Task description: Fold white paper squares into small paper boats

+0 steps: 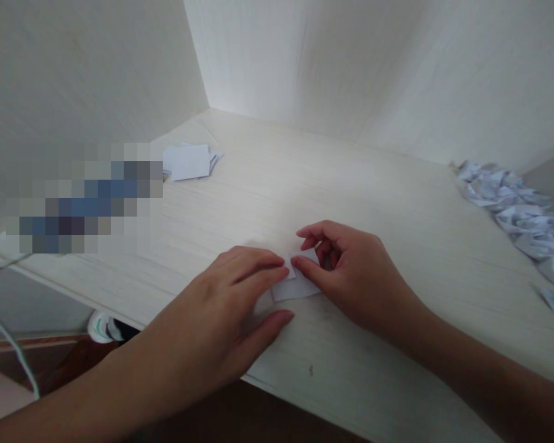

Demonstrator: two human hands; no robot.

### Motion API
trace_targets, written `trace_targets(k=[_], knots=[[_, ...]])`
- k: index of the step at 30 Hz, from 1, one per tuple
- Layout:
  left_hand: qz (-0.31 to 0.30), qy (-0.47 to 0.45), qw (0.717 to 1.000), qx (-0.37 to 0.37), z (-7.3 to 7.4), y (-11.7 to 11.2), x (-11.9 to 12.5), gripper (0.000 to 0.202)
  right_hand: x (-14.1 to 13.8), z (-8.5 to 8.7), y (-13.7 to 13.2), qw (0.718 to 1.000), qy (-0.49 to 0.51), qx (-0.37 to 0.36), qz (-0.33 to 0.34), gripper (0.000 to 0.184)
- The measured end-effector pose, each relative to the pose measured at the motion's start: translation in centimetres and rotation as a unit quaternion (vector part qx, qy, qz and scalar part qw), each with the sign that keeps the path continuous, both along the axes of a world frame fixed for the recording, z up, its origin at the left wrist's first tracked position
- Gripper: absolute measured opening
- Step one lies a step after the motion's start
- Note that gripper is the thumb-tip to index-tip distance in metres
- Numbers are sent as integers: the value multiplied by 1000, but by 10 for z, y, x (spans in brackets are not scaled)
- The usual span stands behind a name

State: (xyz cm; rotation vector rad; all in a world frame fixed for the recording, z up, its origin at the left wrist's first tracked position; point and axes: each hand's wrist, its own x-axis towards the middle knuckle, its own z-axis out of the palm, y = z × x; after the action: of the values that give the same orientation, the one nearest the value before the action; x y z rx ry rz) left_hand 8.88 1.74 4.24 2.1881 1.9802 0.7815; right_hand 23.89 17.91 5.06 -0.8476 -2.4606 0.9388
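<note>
A small white piece of paper lies on the pale wooden desk near its front edge. My left hand rests on the paper's left part, fingers stretched flat and pressing it down. My right hand is at the paper's right side, thumb and forefinger pinched on its upper edge, the other fingers curled in. Most of the paper is hidden under the two hands.
A stack of small white paper squares lies at the back left of the desk. A heap of folded white paper pieces runs along the right edge. White walls enclose the desk. A white cable hangs at the left.
</note>
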Motion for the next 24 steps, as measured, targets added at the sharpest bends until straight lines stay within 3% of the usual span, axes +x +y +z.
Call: trace_targets(k=[4, 10, 19, 24], knots=[[46, -3, 999, 24, -3, 9, 3, 20, 3, -2, -1, 999, 31, -2, -12, 19], [16, 28, 999, 14, -2, 13, 13, 21, 7, -7, 0, 996, 78, -35, -16, 23], [8, 54, 998, 1, -2, 13, 18, 26, -1, -2, -3, 997, -18, 56, -44, 30], [12, 45, 999, -5, -3, 13, 18, 25, 0, -4, -7, 997, 9, 73, -36, 28]])
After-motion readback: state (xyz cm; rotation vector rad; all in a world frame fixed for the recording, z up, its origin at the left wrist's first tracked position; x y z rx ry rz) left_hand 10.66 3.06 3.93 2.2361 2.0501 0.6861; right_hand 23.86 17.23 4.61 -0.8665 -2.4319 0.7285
